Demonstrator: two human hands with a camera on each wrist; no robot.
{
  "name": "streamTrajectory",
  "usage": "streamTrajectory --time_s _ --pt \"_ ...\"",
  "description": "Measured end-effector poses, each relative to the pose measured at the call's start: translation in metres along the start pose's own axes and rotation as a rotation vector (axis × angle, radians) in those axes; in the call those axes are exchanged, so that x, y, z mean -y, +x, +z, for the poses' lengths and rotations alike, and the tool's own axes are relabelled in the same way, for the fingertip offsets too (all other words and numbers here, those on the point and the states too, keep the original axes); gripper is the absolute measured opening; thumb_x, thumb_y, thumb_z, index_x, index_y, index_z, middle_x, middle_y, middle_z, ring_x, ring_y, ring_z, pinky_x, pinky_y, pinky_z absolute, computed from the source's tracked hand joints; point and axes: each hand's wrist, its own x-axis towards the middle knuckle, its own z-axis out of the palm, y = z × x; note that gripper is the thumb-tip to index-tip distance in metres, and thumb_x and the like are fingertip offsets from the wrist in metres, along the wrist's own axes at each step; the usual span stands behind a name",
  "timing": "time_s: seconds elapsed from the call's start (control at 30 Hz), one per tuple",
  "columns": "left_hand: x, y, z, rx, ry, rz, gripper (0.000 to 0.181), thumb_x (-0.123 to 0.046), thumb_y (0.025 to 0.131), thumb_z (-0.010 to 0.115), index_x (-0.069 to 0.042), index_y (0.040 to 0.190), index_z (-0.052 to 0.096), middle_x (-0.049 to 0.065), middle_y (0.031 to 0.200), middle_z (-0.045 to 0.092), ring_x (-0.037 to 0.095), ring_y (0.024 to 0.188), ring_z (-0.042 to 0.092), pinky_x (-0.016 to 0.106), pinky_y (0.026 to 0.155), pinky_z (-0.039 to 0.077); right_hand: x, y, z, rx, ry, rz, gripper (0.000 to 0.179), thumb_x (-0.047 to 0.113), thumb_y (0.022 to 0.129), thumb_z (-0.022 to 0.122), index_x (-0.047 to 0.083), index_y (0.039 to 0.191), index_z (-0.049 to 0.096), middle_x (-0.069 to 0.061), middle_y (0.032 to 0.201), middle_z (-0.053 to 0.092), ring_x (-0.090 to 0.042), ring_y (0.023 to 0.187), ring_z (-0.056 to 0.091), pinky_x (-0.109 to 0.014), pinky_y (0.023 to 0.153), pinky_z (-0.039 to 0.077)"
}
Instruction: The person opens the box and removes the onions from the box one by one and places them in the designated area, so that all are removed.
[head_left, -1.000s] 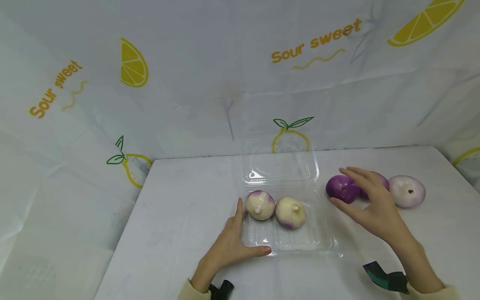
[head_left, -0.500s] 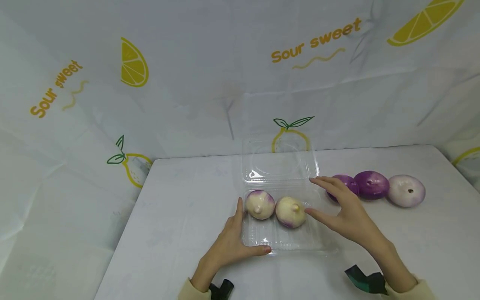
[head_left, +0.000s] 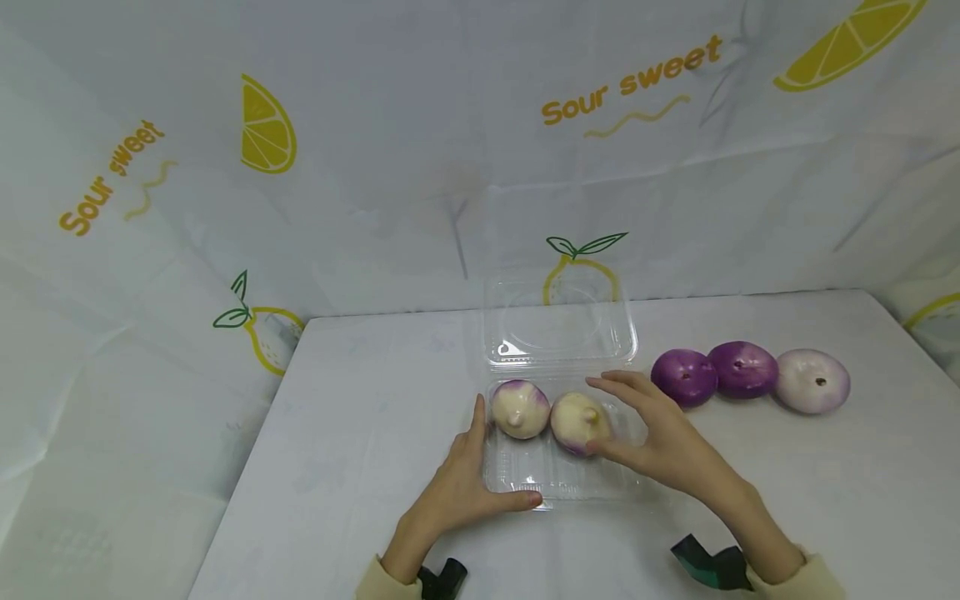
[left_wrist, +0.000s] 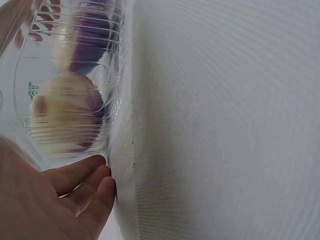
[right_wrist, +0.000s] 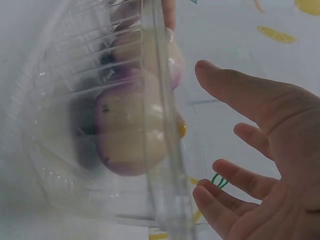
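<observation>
Clear, ribbed plastic container [head_left: 577, 490] holds 2 glossy, rounded bulbs [head_left: 521, 410].

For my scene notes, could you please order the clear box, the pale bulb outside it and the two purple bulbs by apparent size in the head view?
1. Box: by far the largest.
2. Pale bulb: slightly larger than the purple ones.
3. Left purple bulb and right purple bulb: too alike to rank.
</observation>
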Motion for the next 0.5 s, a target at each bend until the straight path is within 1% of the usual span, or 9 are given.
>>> streamTrajectory --time_s 0.07,0.13,0.17,0.23,0.33,0.5 --pt "0.000 0.000 0.000 0.000 -0.003 0.000 0.143 -0.070 0.067 0.085 -0.024 0.165 -0.009 0.022 0.165 0.032 0.039 0.151 0.035 0.060 0.117 0.037 0.001 0.001 0.003 0.024 0.010 0.007 0.075 0.020 0.072 0.094 0.014 0.139 0.062 -0.010 0.135 0.061 -0.030 0.125 0.058 -0.040 0.105 0.052" --pt "0.000 0.000 0.000 0.001 -0.005 -0.001 0.144 -0.070 0.067 0.085 -0.023 0.165 -0.009 0.022 0.165 0.031 0.039 0.151 0.035 0.060 0.117 0.037 0.002 0.001 0.005 0.053 0.015 0.023 0.075 0.023 0.073 0.093 0.012 0.140 0.061 -0.015 0.136 0.060 -0.037 0.125 0.058 -0.060 0.099 0.052" --pt "0.000 0.000 0.000 0.002 -0.005 -0.002 0.144 -0.070 0.067 0.084 -0.023 0.165 -0.009 0.022 0.165 0.031 0.039 0.151 0.035 0.060 0.118 0.037 0.003 0.002 0.006 0.068 0.020 0.037 0.075 0.025 0.074 0.093 0.011 0.140 0.061 -0.016 0.137 0.059 -0.039 0.126 0.058 -0.063 0.099 0.051" --pt "0.000 0.000 0.000 0.004 -0.005 -0.003 0.144 -0.071 0.067 0.084 -0.023 0.165 -0.009 0.022 0.166 0.030 0.039 0.151 0.034 0.060 0.118 0.037 0.004 0.002 0.008 0.097 0.018 0.062 0.075 0.028 0.074 0.093 0.011 0.140 0.060 -0.020 0.138 0.057 -0.043 0.127 0.057 -0.067 0.099 0.050" --pt "0.000 0.000 0.000 0.005 -0.007 0.000 0.143 -0.071 0.067 0.084 -0.022 0.165 -0.009 0.022 0.166 0.030 0.039 0.152 0.034 0.061 0.118 0.037 0.006 0.004 0.011 0.118 -0.003 0.079 0.077 0.029 0.073 0.093 0.010 0.140 0.061 -0.023 0.140 0.057 -0.046 0.127 0.056 -0.067 0.099 0.050" --pt "0.000 0.000 0.000 0.004 -0.011 0.000 0.143 -0.071 0.068 0.084 -0.023 0.165 -0.009 0.020 0.166 0.030 0.040 0.152 0.033 0.061 0.117 0.037 0.008 0.009 0.015 0.141 -0.038 0.073 0.079 0.029 0.071 0.094 0.009 0.139 0.061 -0.025 0.138 0.058 -0.047 0.127 0.055 -0.066 0.098 0.050"
